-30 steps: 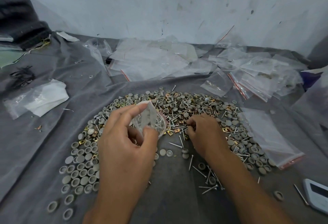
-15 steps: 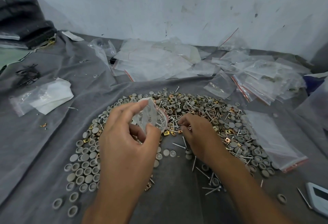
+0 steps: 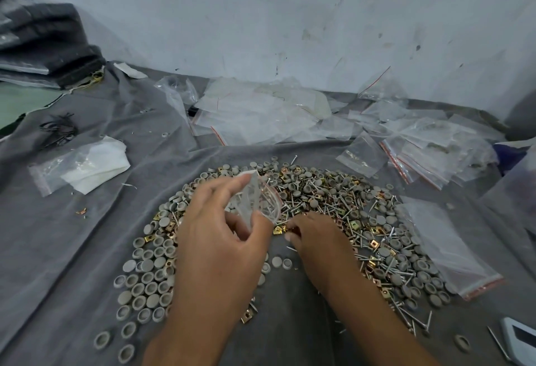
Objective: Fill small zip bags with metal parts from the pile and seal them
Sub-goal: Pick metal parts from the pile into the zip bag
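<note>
A pile of metal parts [image 3: 333,200] lies in an arc on the grey cloth: screws, gold square clips and grey round caps. My left hand [image 3: 220,238] holds a small clear zip bag [image 3: 258,200] above the pile, pinched between thumb and fingers, its red-striped mouth facing right. A few screws show inside it. My right hand [image 3: 316,241] lies just right of the bag's mouth, knuckles up, fingertips curled down onto gold clips at the pile's inner edge. What the fingers pinch is hidden.
Empty zip bags [image 3: 261,116] are heaped along the back by the wall, more at the right [image 3: 429,145]. A larger bag [image 3: 446,246] lies right of the pile. A bag with white paper [image 3: 84,165] sits left. A white device [image 3: 522,339] is at the bottom right corner.
My right hand has moved left and nearer, from the screws to the gold clips below the bag's mouth. My left hand keeps the bag in about the same place.
</note>
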Demonstrator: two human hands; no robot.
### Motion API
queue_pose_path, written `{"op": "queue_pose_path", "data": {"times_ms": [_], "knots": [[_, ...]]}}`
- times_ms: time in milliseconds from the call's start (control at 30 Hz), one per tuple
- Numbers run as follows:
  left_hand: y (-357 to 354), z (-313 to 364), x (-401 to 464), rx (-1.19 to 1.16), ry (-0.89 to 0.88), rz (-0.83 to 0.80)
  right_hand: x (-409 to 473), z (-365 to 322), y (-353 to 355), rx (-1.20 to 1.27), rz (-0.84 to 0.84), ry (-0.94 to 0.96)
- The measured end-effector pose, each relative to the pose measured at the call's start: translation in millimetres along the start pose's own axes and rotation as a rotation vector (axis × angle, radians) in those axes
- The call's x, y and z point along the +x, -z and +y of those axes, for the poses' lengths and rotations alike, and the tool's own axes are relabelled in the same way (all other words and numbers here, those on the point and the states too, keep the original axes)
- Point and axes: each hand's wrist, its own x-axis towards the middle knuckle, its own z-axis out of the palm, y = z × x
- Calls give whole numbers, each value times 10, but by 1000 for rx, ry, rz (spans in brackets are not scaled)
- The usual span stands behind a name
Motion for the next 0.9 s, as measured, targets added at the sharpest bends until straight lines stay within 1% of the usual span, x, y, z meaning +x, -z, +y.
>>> {"op": "queue_pose_path", "data": {"times_ms": [133, 200, 233, 300, 367, 400, 467, 533, 633, 767, 900], "knots": [[-4, -20, 7, 83, -27, -51, -47, -38, 13, 18, 40, 16], [-21, -45, -3, 139, -45, -86, -25, -54, 85, 98, 55, -7], [-34, -59, -11, 162, -48, -107, -6, -63, 163, 174, 94, -19], [-66, -80, -24, 211, -51, -140, 0, -112, 406, 385, 262, 25], [-103, -95, -38, 242, -59, -156, -83, -216, 695, 514, 425, 171], [-117, -97, -43, 246, -62, -160, -150, -273, 807, 530, 461, 256], [-134, -100, -52, 249, -77, -164, -295, -371, 936, 507, 449, 385], [-140, -103, -63, 245, -88, -164, -387, -412, 958, 427, 398, 429], [-138, -91, -74, 236, -99, -141, -406, -392, 941, 299, 360, 387], [-145, -89, -73, 242, -102, -143, -374, -366, 987, 325, 396, 382], [-145, -71, -65, 238, -94, -136, -368, -433, 909, 285, 372, 366]]}}
